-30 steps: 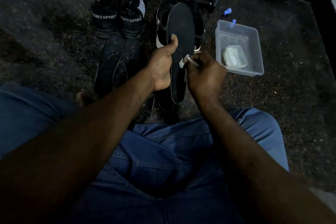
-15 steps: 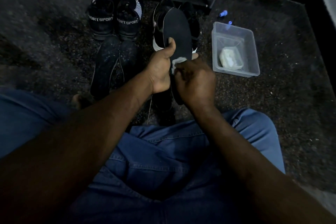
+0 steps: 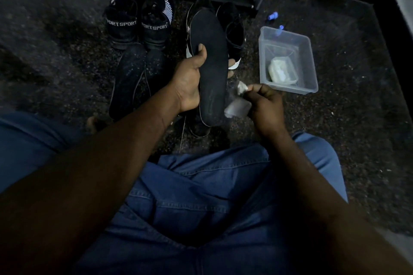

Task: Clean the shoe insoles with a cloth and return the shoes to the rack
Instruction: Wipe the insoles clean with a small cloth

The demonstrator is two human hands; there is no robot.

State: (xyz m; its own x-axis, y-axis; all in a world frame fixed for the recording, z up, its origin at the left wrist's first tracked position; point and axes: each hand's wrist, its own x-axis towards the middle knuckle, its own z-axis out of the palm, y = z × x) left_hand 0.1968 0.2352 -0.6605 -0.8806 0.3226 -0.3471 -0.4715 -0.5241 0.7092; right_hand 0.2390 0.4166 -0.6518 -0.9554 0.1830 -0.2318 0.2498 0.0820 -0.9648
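We're down on the dark carpet; our left hand grips the black insole upright over the shoes, while our right hand pinches the pale cloth just beside its heel.

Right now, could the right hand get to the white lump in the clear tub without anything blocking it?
Probably yes. The right hand is just beside the tub, which is open on top, and only bare floor lies between. It holds a cloth, though, so it would reach the white lump with fingers occupied.
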